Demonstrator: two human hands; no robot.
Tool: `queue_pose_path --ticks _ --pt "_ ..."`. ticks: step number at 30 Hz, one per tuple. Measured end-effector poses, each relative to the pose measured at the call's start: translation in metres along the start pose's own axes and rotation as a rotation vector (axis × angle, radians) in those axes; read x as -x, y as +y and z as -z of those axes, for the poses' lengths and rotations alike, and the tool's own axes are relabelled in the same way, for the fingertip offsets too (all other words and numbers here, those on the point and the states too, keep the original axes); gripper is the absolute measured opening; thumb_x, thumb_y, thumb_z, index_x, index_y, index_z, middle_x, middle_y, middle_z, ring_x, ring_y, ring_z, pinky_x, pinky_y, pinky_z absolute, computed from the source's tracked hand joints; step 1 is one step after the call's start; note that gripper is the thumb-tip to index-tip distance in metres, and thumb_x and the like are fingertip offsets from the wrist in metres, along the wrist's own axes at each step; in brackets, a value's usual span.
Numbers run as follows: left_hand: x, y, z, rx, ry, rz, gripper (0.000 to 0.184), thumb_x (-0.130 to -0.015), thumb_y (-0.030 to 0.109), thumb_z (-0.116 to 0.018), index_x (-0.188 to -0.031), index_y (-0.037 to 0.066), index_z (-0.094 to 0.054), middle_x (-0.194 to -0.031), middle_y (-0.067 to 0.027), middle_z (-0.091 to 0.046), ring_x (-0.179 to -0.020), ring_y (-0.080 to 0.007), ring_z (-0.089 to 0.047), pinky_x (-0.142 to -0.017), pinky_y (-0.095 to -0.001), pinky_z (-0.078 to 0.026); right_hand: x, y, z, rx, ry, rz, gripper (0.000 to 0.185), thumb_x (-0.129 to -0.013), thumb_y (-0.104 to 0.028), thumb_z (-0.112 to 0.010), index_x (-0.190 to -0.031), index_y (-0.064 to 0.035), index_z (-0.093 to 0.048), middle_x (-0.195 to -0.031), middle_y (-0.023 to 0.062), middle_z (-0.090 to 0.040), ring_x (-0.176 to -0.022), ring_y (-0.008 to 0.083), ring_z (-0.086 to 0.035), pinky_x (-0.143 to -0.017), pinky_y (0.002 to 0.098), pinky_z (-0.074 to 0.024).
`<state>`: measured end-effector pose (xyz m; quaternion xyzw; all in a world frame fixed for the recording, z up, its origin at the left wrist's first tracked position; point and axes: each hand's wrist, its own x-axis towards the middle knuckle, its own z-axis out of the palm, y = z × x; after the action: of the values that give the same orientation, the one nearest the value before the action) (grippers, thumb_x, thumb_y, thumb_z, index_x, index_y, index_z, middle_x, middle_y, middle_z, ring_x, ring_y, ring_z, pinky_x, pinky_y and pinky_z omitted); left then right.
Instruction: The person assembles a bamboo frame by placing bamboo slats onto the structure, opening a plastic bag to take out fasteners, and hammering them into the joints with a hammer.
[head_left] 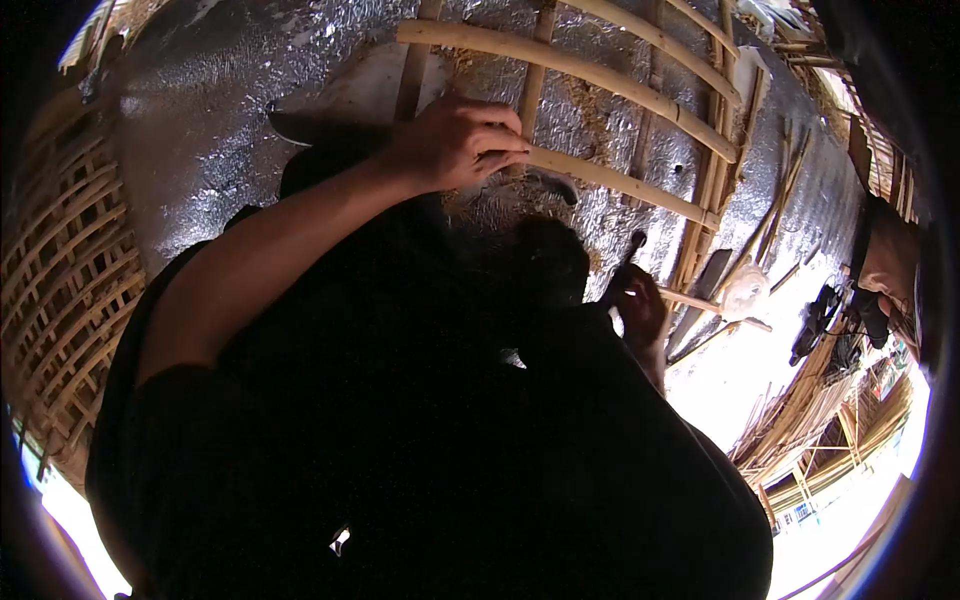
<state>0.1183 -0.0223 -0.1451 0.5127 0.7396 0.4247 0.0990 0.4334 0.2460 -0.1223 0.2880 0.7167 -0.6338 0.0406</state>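
My left hand [460, 145] is closed on the left end of a bamboo strip [625, 183], which runs right to the edge of a bamboo frame [590, 72]. The frame has several curved strips laid across thinner slats on the foil-like floor sheet. At the right of my dark clothing, my right hand [642, 305] is closed around a dark tool [622, 280] with a rounded tip, its shape partly in shadow. A light stick [690, 299] shows just right of that hand.
Woven bamboo lattice [70, 290] stands at the left. Another person [893, 265] is at the right edge, beside dark objects [820, 325]. Bundled bamboo strips [800, 425] lie at the lower right, and long thin sticks [780, 205] lie on the sheet.
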Motion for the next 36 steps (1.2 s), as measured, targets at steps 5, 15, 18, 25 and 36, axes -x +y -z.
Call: queue_pose_path --ticks 5,15,18,25,36 --pt "0.000 -0.003 -0.004 -0.009 -0.011 0.034 0.015 -0.087 0.014 -0.080 -0.098 0.005 -0.078 -0.095 -0.0041 -0.071 -0.083 -0.0177 -0.072 -0.072 -0.0326 -0.061 -0.024 -0.075 -0.028 -0.561 -0.001 -0.379 0.054 -0.109 -0.041 -0.041 -0.138 0.0038 -0.052 -0.097 0.0125 -0.066 -0.083 0.0203 -0.063 -0.072 0.0327 -0.0505" --pt "0.003 0.001 0.001 -0.046 -0.031 0.069 0.014 -0.089 0.018 -0.078 -0.099 0.009 -0.078 -0.096 -0.0034 -0.070 -0.083 -0.0190 -0.072 -0.071 -0.0341 -0.060 -0.072 -0.124 -0.080 0.033 -0.129 -0.258 0.035 -0.109 -0.035 -0.047 -0.116 -0.0034 -0.058 -0.077 0.0065 -0.061 -0.060 0.0144 -0.054 -0.054 0.0283 -0.0419" --pt "0.003 0.001 0.001 -0.055 -0.038 0.090 0.014 -0.089 0.020 -0.078 -0.099 0.010 -0.077 -0.096 -0.0024 -0.069 -0.081 -0.0184 -0.072 -0.069 -0.0338 -0.059 -0.071 -0.145 -0.098 0.440 -0.118 0.135 0.032 -0.107 -0.022 -0.053 -0.125 0.0032 -0.053 -0.079 0.0137 -0.064 -0.064 0.0176 -0.062 -0.054 0.0347 -0.0483" --pt "0.006 0.001 0.001 -0.053 -0.004 0.063 0.015 -0.086 0.020 -0.080 -0.096 0.011 -0.074 -0.095 -0.0005 -0.068 -0.076 -0.0181 -0.070 -0.067 -0.0327 -0.058 -0.075 -0.145 -0.111 0.558 -0.091 0.586 0.043 -0.099 -0.003 -0.060 -0.136 0.0026 -0.038 -0.087 0.0303 -0.068 -0.070 0.0471 -0.071 -0.056 0.0500 -0.0559" --pt "0.002 -0.008 0.002 0.038 -0.039 0.100 0.031 -0.088 0.030 -0.080 -0.112 0.010 -0.075 -0.088 -0.0043 -0.068 -0.077 -0.0193 -0.069 -0.066 -0.0364 -0.057 -0.094 -0.154 -0.116 0.678 -0.341 0.267 0.041 -0.098 -0.003 -0.061 -0.135 -0.0041 -0.044 -0.104 0.0255 -0.071 -0.080 0.0384 -0.075 -0.065 0.0462 -0.0608"
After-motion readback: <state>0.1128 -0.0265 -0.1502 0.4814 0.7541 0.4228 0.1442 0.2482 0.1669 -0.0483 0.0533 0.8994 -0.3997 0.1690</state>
